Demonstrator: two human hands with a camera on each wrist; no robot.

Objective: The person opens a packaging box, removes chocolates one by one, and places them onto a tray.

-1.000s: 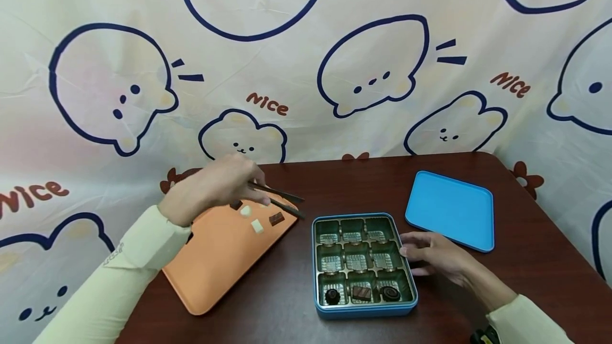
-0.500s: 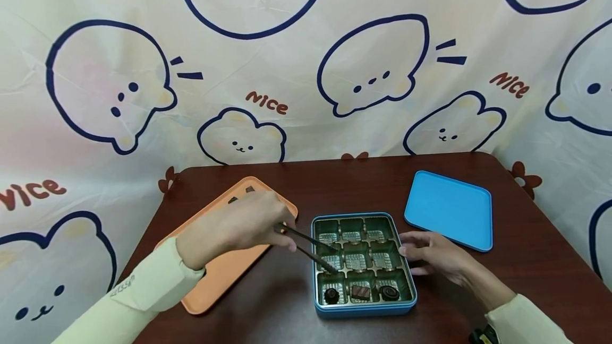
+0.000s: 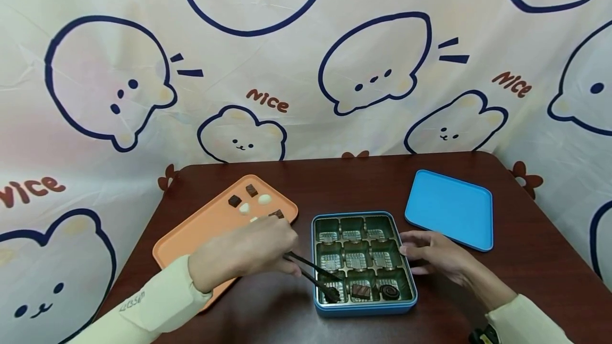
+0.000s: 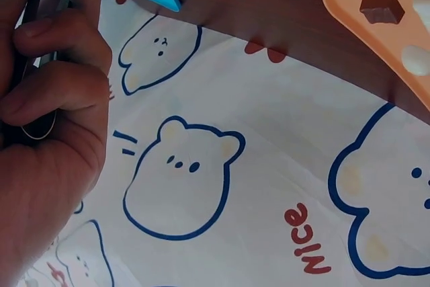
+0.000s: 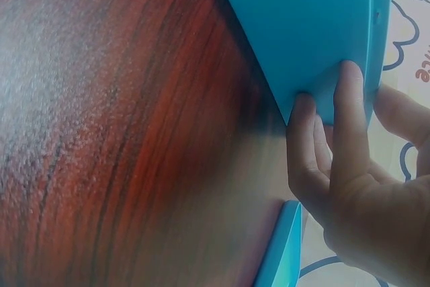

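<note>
Chocolates (image 3: 360, 292) sat in the blue tin's (image 3: 365, 310) near row; we judged it a third filled.
Our tin stood toward the tabletop's (image 3: 334, 185) near edge, six compartments vacant; more pieces (image 3: 234, 201) lay on the orange tray (image 3: 203, 230), leftward. Our left hand (image 3: 258, 243) gripped dark tongs (image 3: 313, 266), tips apart at the near-left compartment (image 3: 325, 282); our right hand's (image 3: 432, 254) fingers rested against the tin.
</note>
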